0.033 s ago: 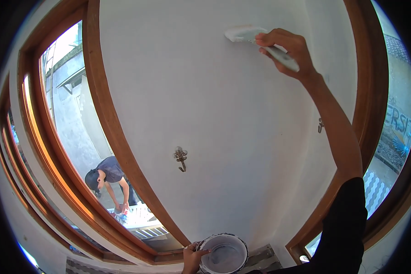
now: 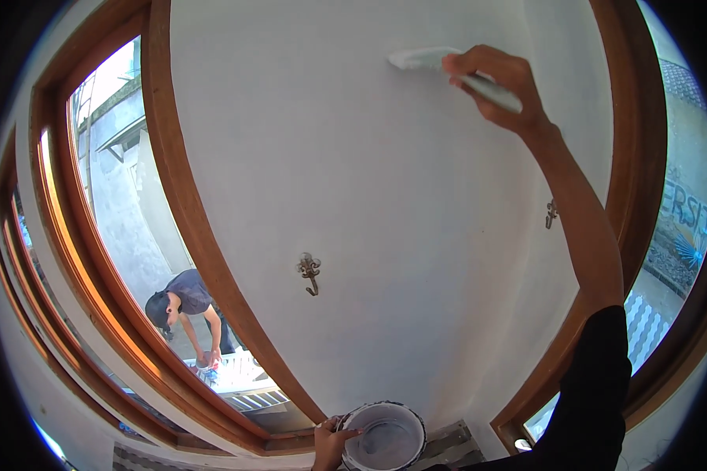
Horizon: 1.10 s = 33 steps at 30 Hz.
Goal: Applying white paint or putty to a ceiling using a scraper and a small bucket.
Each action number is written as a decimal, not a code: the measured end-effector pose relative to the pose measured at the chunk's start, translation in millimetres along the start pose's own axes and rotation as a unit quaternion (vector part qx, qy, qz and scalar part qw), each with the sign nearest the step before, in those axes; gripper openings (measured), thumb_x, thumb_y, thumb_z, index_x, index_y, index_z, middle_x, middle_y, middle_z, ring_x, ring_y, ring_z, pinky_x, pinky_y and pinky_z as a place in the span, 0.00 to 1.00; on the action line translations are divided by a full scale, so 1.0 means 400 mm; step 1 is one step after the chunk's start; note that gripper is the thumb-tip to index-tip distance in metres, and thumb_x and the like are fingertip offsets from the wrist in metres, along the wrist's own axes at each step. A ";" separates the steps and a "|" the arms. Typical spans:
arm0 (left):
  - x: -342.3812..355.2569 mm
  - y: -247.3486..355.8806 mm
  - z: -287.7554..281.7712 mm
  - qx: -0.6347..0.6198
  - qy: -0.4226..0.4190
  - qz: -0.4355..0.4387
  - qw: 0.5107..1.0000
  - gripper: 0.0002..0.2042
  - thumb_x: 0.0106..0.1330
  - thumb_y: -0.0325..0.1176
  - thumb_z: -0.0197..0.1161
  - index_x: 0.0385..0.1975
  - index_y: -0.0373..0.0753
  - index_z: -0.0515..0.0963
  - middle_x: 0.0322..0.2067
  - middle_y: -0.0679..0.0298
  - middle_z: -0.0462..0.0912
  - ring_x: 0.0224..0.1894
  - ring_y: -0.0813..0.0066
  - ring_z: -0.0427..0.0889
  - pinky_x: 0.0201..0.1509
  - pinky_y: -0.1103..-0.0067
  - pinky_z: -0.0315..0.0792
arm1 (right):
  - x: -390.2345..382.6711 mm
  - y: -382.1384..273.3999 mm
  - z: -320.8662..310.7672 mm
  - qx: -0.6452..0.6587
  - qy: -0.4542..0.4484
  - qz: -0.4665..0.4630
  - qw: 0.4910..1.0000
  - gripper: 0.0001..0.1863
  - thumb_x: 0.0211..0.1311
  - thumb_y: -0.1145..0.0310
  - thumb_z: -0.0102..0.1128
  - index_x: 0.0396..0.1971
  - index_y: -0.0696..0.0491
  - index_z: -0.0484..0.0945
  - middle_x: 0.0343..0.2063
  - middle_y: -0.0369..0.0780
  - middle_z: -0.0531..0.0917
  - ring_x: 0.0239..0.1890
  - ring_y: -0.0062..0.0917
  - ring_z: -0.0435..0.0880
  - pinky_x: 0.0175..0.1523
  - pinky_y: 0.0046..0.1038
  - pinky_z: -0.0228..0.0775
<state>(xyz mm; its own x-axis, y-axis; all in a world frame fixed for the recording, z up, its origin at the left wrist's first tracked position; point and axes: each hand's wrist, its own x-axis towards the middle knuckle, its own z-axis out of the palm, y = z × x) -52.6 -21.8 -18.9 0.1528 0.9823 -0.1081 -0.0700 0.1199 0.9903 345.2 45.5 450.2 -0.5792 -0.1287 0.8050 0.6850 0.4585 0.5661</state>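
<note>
My right hand (image 2: 499, 86) is raised high on the right, its fingers closed around the handle of a wide paintbrush (image 2: 419, 58). The pale bristles point left and lie against, or very close to, the upper part of the white wall (image 2: 322, 149). Down at the bottom centre, my left hand (image 2: 331, 446) grips the rim of a round, paint-smeared bucket (image 2: 404, 410), thumb over the edge. Whitish paint coats its inside; how deep the paint stands I cannot tell.
A metal wall hook (image 2: 309, 273) sticks out at centre left, another hook (image 2: 551, 213) near my right forearm. Brown wooden frames (image 2: 182, 180) border the wall on both sides. Through the left window, a person (image 2: 187, 292) bends over a white slatted piece (image 2: 239, 373).
The paintbrush has turned slightly, so its bristles look narrower, and my right hand has shifted a little to the right. My left hand and the bucket stay nearly in place.
</note>
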 end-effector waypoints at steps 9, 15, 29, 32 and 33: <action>0.007 0.006 0.032 0.030 -0.026 0.033 0.999 0.07 0.47 0.23 0.68 0.27 0.28 0.81 0.27 0.61 0.85 0.29 0.76 0.81 0.37 0.79 0.74 | 0.127 0.108 0.000 -0.011 0.114 -0.008 0.993 0.09 0.52 0.79 0.72 0.35 0.59 0.86 0.33 0.43 0.89 0.37 0.29 0.88 0.45 0.28 0.79; -0.006 -0.025 0.035 -0.003 -0.020 0.050 0.999 0.10 0.57 0.28 0.60 0.34 0.28 0.82 0.30 0.61 0.83 0.34 0.72 0.78 0.38 0.74 0.75 | -0.063 0.023 0.068 -0.054 0.176 -0.011 0.983 0.08 0.50 0.81 0.69 0.29 0.56 0.79 0.32 0.41 0.87 0.34 0.34 0.86 0.46 0.31 0.81; 0.013 -0.002 0.037 0.052 -0.060 0.028 0.996 0.09 0.47 0.23 0.68 0.29 0.29 0.81 0.27 0.60 0.85 0.30 0.75 0.81 0.37 0.78 0.74 | -0.340 -0.390 -0.019 0.177 -0.174 0.174 0.953 0.09 0.49 0.79 0.73 0.32 0.54 0.84 0.30 0.37 0.87 0.33 0.27 0.87 0.37 0.27 0.80; -0.007 -0.007 0.031 0.062 -0.057 0.020 0.996 0.09 0.47 0.23 0.69 0.29 0.29 0.82 0.28 0.61 0.85 0.31 0.76 0.81 0.39 0.79 0.74 | -0.281 -0.387 0.015 0.324 -0.224 0.242 0.887 0.11 0.50 0.79 0.72 0.35 0.53 0.86 0.30 0.39 0.87 0.33 0.30 0.87 0.37 0.27 0.77; -0.012 -0.009 0.032 0.053 -0.055 0.018 0.997 0.09 0.47 0.23 0.69 0.30 0.29 0.83 0.29 0.63 0.86 0.31 0.77 0.80 0.40 0.80 0.74 | -0.267 -0.376 0.033 0.325 -0.225 0.243 0.886 0.11 0.50 0.79 0.72 0.35 0.53 0.86 0.30 0.39 0.87 0.33 0.30 0.87 0.37 0.27 0.77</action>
<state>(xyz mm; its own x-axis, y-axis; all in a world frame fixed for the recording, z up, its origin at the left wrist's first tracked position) -40.4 -28.9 -20.9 0.2593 0.9634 -0.0683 0.0266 0.0636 0.9976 298.2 1.7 276.6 -0.5035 0.5187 0.6910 0.5866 0.7924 -0.1674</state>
